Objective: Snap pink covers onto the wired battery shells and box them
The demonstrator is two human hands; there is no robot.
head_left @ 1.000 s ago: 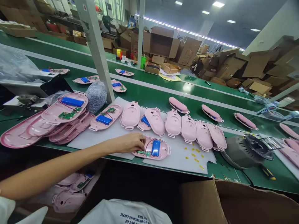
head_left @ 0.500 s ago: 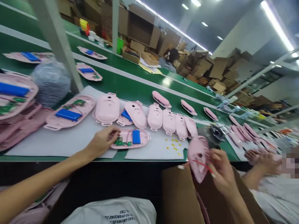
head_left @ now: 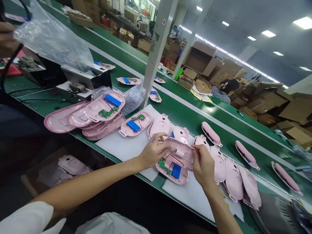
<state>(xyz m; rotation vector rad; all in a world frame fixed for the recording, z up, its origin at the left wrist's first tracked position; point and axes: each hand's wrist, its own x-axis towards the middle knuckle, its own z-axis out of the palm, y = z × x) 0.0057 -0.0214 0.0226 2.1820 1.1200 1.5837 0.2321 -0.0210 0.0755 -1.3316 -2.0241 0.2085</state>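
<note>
A pink shell (head_left: 181, 150) with a red wire is held tilted between my two hands. My left hand (head_left: 154, 151) grips its left end, and my right hand (head_left: 203, 162) pinches its right end. Just below it, on the white foam sheet (head_left: 126, 151), lies an open pink half (head_left: 181, 178) with a green circuit board (head_left: 163, 165) and a blue battery (head_left: 176, 171). Another open half (head_left: 136, 124) with a blue battery rests to the left. Closed-looking pink shells (head_left: 234, 178) stand in a row at the right.
A pile of pink halves (head_left: 104, 110), a bubble-wrap bag (head_left: 133, 97) and a metal post (head_left: 156, 48) are at the left. Another person's hand (head_left: 7, 39) shows at the far left edge. Below the table is a box (head_left: 31, 185) holding pink shells.
The view has turned left. My right hand has brought the pink shell from over the brown box to above the open half, and my left hand has left that half and taken hold of the shell.
</note>
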